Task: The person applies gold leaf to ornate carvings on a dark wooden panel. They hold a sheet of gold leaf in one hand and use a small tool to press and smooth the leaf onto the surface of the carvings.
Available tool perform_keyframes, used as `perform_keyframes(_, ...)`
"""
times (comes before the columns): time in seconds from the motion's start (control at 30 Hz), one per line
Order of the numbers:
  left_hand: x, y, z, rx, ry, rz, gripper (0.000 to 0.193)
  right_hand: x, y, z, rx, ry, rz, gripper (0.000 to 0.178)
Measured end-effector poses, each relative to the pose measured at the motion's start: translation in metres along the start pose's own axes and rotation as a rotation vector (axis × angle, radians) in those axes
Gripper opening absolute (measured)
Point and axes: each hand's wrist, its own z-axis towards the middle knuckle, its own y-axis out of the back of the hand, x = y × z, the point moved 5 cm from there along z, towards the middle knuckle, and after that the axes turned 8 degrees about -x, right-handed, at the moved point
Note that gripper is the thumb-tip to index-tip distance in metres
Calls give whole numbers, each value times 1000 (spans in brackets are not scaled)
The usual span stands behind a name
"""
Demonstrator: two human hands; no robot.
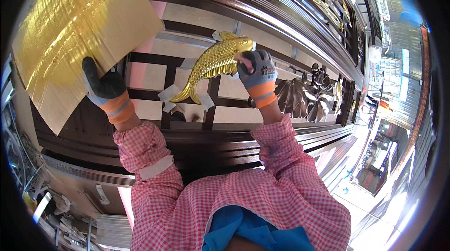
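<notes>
My left hand (105, 87), in a grey and black work glove with an orange cuff, grips the lower right part of a large cardboard sheet (105, 30) smeared with gold paint. A gold carp ornament (216, 61) with raised scales is set on the dark slatted frame, its head to the upper right and tail to the lower left. Close against the fish's head end, my right hand (258, 70), gloved alike, is closed round a small pink piece (245, 62) that looks soft; its kind is unclear. Pieces of pale tape (206, 101) sit around the tail and edges of the fish.
Dark brown carved flower and leaf ornaments (300, 96) stand to the right of my right hand. Gold ornaments (318, 0) run along the far panel. Glossy dark rails (215, 143) border the near side. Cluttered scraps (51, 209) lie at lower left.
</notes>
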Motion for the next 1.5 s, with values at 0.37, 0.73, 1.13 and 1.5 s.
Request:
perform_keyframes(0.37,20,-31,8,-55,109,-133,35,22,-16,-2,106,175,-41,18)
perform_keyframes(0.73,23,-33,11,-32,103,-115,37,55,-8,12,78,284,-83,20)
perform_keyframes(1.13,25,-32,12,-47,158,-171,46,31,-14,66,167,192,-130,18)
perform_keyframes(1.5,30,-37,6,-72,172,-201,43,33,-29,88,516,147,-323,29)
